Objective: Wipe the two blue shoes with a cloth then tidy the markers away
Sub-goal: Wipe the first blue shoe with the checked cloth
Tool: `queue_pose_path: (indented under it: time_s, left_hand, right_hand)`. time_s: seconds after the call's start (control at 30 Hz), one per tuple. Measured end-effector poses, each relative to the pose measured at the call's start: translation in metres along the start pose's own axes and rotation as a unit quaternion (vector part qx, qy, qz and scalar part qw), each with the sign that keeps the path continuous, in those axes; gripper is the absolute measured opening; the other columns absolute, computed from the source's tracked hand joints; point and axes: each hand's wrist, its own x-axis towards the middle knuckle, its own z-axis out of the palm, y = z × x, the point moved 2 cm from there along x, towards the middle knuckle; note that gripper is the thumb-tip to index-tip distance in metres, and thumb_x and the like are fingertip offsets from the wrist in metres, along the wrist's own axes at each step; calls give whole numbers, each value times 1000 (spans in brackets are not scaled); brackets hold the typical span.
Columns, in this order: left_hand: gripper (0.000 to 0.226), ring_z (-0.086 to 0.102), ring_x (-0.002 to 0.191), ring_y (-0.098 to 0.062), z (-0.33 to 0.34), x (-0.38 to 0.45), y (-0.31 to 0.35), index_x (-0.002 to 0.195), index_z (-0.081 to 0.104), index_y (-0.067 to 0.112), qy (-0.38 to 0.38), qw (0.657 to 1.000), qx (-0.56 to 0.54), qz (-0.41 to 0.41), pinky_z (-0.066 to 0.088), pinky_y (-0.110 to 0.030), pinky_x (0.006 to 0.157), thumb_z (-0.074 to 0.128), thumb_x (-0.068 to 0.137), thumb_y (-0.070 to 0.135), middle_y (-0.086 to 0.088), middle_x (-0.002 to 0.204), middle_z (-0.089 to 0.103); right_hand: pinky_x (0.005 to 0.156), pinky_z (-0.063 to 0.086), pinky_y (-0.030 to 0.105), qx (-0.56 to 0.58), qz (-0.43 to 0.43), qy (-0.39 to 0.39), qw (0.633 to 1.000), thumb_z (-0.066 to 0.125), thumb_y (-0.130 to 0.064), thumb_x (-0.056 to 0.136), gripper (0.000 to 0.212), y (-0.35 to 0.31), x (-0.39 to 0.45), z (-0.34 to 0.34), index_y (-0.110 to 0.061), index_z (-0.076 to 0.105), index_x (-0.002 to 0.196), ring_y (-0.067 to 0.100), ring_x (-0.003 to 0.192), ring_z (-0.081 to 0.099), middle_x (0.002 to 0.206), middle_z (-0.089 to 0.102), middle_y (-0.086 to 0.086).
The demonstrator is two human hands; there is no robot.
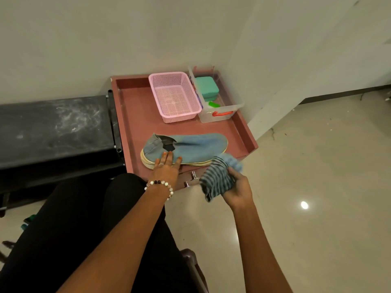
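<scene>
We are steadying the pair of soft blue fabric slip-on shoes (pixel 186 150) with our left hand (pixel 167 168), fingers lying flat on the near side by the heel. The shoes are sitting stacked on the pinkish-brown wooden tray table (pixel 135 115), long axis running left to right, toes pointing right. Our right hand (pixel 237 187) is clutching the bunched blue-and-grey striped cloth (pixel 220 176) just beside the toe end, so it is the nearer one for wiping leftward

Blue shoe (pixel 190 148) lying sideways on tray, toe right, striped blue cloth (pixel 220 178) bunched beside toe
</scene>
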Motion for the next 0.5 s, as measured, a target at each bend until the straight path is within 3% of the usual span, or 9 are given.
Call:
queue_pose_path:
  time_s: [0.1, 0.13, 0.23, 0.33, 0.4, 0.47, 0.5]
  left_hand:
    - [66, -3, 147, -32, 0, -1, 1, 152, 13, 17, 14, 1000, 2, -13, 5, -44, 119, 43, 94, 3, -16, 159, 0]
    - [64, -2, 147, -33, -1, -2, 1, 151, 16, 16, 17, 1000, 7, -19, 5, -44, 118, 43, 94, 4, -16, 159, 1]
    - [55, -3, 146, -35, -2, -3, -2, 148, 25, 15, 30, 999, 31, -28, 4, -46, 118, 38, 96, 5, -15, 159, 2]
    - [52, 2, 146, -35, -4, 1, -8, 145, 37, 19, 8, 998, 55, 1, 10, -46, 118, 41, 95, 5, -12, 159, 9]
    - [58, 6, 145, -36, -3, 4, -10, 146, 37, 24, -30, 997, 63, 32, 19, -43, 117, 42, 93, 2, -14, 157, 14]
    - [60, 8, 145, -36, -2, 4, -11, 148, 33, 26, -58, 994, 75, 49, 23, -41, 116, 40, 94, 2, -15, 156, 15]
    - [59, 10, 145, -37, -1, 5, -11, 148, 33, 26, -63, 993, 82, 52, 24, -40, 115, 41, 94, 4, -16, 156, 16]
  right_hand:
    - [67, 59, 42, 54, 1, 25, 998, 51, -22, 95, 27, -2, -5, -17, -2, 69, 92, 27, 75, 71, 91, 70, 16]
    - [65, 59, 43, 56, 10, 27, 998, 53, -23, 93, 26, -2, -7, -23, -2, 68, 96, 28, 77, 71, 92, 70, 17]
    - [70, 57, 45, 49, 4, 20, 999, 64, -12, 81, 43, -4, -13, -32, -3, 55, 123, 34, 103, 63, 118, 62, 20]
    - [74, 56, 44, -56, -94, 54, 993, 63, 7, 75, 49, -10, -13, -32, -5, 56, 122, 33, 104, 62, 116, 64, 17]
    - [77, 56, 42, -258, -203, 126, 936, 57, 13, 78, 44, -22, -14, -22, -10, 61, 116, 29, 97, 65, 105, 68, 10]
    - [84, 53, 36, -480, -319, 159, 802, 53, 10, 81, 44, -32, -13, -7, -12, 62, 118, 23, 94, 64, 101, 68, 4]
    - [84, 51, 32, -539, -369, 163, 739, 52, 9, 82, 45, -36, -13, 4, -11, 61, 120, 19, 92, 61, 100, 66, 1]
